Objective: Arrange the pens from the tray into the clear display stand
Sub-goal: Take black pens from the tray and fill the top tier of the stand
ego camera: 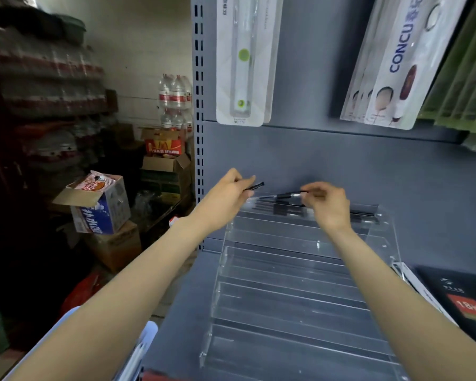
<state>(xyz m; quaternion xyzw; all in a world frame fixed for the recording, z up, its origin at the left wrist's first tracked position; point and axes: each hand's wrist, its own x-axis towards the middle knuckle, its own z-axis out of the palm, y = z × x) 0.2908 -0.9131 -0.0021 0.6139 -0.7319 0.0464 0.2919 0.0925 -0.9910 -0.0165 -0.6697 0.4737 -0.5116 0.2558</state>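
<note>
Overhead, a black pen (254, 186) is pinched in the left hand (226, 196) fingers. Another pen (283, 195) is gripped by the right hand (329, 206) above the top tier of the clear display stand (300, 270), where more pens (280, 209) are laid.

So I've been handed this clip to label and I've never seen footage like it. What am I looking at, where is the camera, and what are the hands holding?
There is no machine here: a person is working with two bare hands. The single picture comes from a wide-angle camera worn on the person's head, looking forward and down, so both forearms reach in from the bottom. On the grey shelf stands a clear display stand with stepped tiers; a few black pens already lie in its top tier, and the lower tiers look empty. The left hand pinches one black pen. The right hand holds another pen level over the top tier. Packaged goods hang behind.
</note>
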